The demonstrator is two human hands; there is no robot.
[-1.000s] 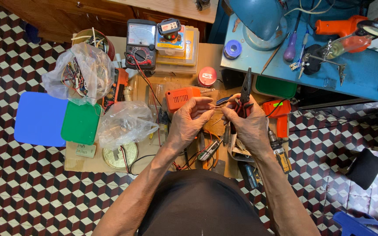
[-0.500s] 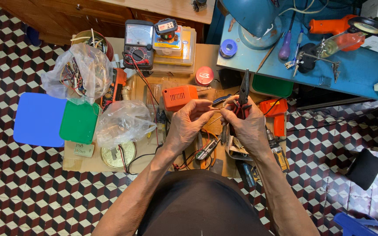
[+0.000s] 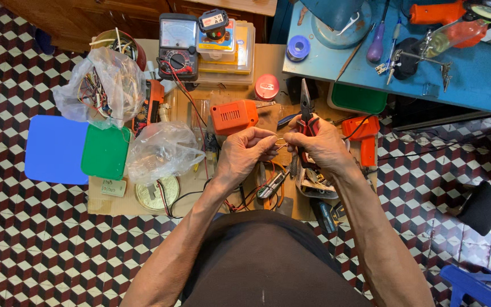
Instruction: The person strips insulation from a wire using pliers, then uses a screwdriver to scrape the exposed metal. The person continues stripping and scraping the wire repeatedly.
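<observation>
My right hand (image 3: pixel 320 146) grips red-handled pliers (image 3: pixel 306 105), their dark jaws pointing up and away from me. My left hand (image 3: pixel 244 151) pinches a small thin part, perhaps a wire end (image 3: pixel 280 144), held between the two hands. Both hands hover over a cardboard sheet (image 3: pixel 115 203) on the floor. An orange soldering gun (image 3: pixel 235 116) lies just beyond my left hand. Loose tools and red wires (image 3: pixel 271 185) lie under my wrists.
A multimeter (image 3: pixel 178 45) and clear parts boxes (image 3: pixel 227 54) stand at the back. Two plastic bags (image 3: pixel 160 150) of parts, a blue lid (image 3: pixel 55 149) and a green lid (image 3: pixel 105 152) lie left. A blue bench (image 3: pixel 473 74) with tools stands right. An orange tool (image 3: pixel 366 136) lies near my right hand.
The view has shifted slightly. My hands stay together in the same place, with the pliers still upright in my right hand.
</observation>
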